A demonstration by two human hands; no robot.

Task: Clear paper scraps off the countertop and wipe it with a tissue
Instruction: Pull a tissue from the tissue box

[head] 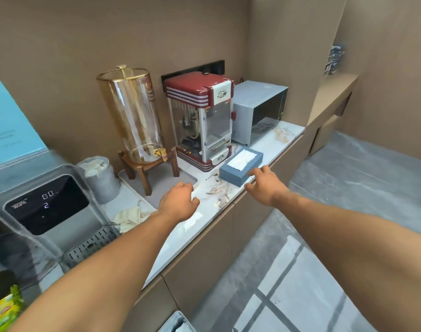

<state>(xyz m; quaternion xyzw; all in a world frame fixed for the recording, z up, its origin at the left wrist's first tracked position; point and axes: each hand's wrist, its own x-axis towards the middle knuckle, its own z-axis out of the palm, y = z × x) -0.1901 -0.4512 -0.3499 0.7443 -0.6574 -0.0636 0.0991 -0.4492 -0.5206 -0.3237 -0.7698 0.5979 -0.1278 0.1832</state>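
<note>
Two empty hands [180, 200] over scraps [217, 189]

Head view, probably down onto countertop [264, 149]

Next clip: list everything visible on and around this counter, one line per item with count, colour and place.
countertop: 1, white marble, centre
paper scraps: several clusters, pale, between the hands; more near the microwave
tissue box: 1, blue-grey, white tissue showing, counter edge
popcorn machine: 1, red and white, against the wall
microwave: 1, silver, right of popcorn machine
drink dispenser: 1, clear with gold trim, on wooden stand
small bin: 1, grey, left of the stand
water dispenser: 1, grey, black display, far left
crumpled cloth: 1, cream, beside water dispenser
left hand: 1, empty, over the counter
right hand: 1, empty, by the tissue box
</note>
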